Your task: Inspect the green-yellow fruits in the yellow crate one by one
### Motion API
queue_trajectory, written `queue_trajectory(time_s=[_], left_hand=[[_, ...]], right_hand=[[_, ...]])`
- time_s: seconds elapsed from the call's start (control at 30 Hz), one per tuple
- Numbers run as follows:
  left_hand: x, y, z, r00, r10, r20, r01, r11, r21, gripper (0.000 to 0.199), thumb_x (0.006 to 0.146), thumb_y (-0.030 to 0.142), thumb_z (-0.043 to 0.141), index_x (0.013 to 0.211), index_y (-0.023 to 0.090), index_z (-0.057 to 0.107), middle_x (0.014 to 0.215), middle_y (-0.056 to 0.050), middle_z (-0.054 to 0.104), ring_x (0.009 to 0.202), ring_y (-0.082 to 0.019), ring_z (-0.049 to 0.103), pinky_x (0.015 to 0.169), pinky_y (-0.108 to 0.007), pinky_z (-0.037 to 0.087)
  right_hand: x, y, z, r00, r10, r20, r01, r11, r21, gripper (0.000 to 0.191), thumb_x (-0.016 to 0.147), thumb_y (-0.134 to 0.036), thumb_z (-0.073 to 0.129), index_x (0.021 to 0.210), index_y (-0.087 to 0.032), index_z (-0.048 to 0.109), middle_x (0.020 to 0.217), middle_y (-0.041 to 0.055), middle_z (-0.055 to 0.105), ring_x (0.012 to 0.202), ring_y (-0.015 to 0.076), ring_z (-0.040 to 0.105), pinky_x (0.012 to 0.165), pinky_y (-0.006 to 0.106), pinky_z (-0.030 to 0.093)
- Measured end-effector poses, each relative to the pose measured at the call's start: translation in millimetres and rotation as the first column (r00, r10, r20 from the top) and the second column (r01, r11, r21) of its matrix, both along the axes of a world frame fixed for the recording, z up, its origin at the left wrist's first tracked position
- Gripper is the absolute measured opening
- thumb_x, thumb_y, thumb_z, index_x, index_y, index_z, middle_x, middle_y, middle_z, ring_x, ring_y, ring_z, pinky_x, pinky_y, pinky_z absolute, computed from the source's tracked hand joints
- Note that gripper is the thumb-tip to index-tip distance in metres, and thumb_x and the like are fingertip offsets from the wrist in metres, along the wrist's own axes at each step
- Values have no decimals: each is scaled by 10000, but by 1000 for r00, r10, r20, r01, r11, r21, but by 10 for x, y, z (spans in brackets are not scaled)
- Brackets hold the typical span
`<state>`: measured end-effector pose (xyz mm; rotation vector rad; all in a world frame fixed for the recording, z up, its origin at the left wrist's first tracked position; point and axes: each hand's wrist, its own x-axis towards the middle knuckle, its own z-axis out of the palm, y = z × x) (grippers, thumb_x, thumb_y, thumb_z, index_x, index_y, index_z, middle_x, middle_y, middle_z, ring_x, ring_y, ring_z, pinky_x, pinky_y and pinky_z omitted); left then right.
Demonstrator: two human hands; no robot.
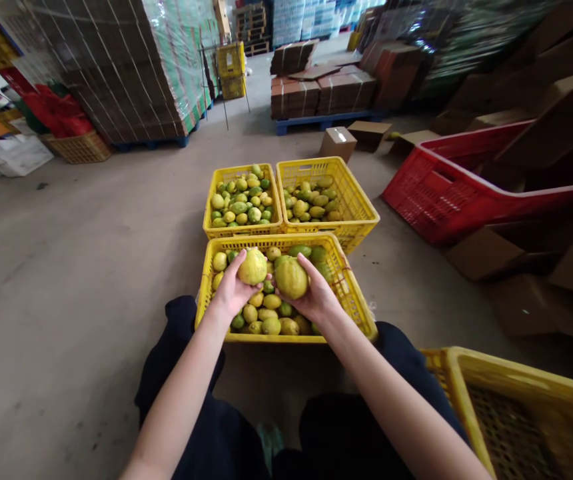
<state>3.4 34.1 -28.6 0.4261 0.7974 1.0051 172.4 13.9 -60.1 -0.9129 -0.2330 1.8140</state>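
My left hand [232, 291] is closed around a pale yellow, rounded lemon [253, 265]. A larger yellow-green lemon [291, 277] sits in my right hand [318, 295], with the thumb along its side. Both hands hover side by side over the front yellow crate [286, 339], which stands between my knees. Inside it lie many yellow and green lemons [272, 325], partly hidden by my hands. Just behind stand two more crates of lemons: a back left crate [244, 232] and a back right crate [355, 200], the latter filled lower.
At the lower right is another yellow crate [526, 377], its visible inside bare. A red crate [431, 190] with cardboard boxes [551, 120] stands on the right. Flattened cartons [346, 90] lie on a blue pallet [311, 125] ahead. A wrapped stack [116, 73] rises at left.
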Motion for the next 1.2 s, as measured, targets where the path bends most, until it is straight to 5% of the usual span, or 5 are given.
queue_trajectory(time_s=[0.27, 0.57, 0.77, 0.93, 1.2], left_hand=[[77, -43, 49, 999, 41, 21, -44, 981, 189, 393, 889, 444, 512, 735, 129, 688, 744, -86, 704, 718, -201, 683, 675, -311, 564], [101, -72, 56, 987, 73, -144, -38, 972, 231, 340, 840, 388, 505, 622, 174, 654, 717, -85, 728, 871, -238, 709, 734, -293, 563], [93, -70, 67, 991, 74, -113, -51, 981, 189, 397, 860, 467, 512, 737, 147, 710, 732, -90, 735, 819, -246, 712, 677, -295, 562], [90, -67, 106, 999, 27, -45, -23, 996, 91, 582, 847, 633, 482, 812, 96, 703, 696, -106, 699, 653, -218, 682, 532, -276, 519], [74, -52, 67, 997, 60, -55, -60, 998, -5, 385, 840, 542, 531, 798, 167, 611, 676, -63, 665, 512, -148, 602, 442, -230, 456]], right_hand=[[-59, -80, 201, 998, -13, -67, 25, 983, 181, 390, 793, -571, 618, 789, -185, 670, 779, 89, 741, 778, 278, 736, 578, 367, 602], [-123, -157, 292, 973, -97, 209, 15, 931, 364, 360, 689, -516, 713, 663, -159, 733, 686, 76, 712, 657, 230, 691, 606, 329, 589], [-140, -149, 278, 972, -100, 212, 16, 931, 365, 354, 723, -522, 690, 647, -176, 711, 671, 75, 701, 689, 255, 698, 670, 382, 601], [-93, -103, 212, 1000, 24, 5, -24, 976, 217, 451, 752, -639, 634, 762, -190, 682, 718, 73, 717, 716, 264, 716, 519, 342, 570], [7, -48, 183, 991, -65, -117, 81, 987, 138, 297, 802, -499, 675, 885, -215, 657, 757, 41, 734, 666, 219, 704, 398, 250, 485]])
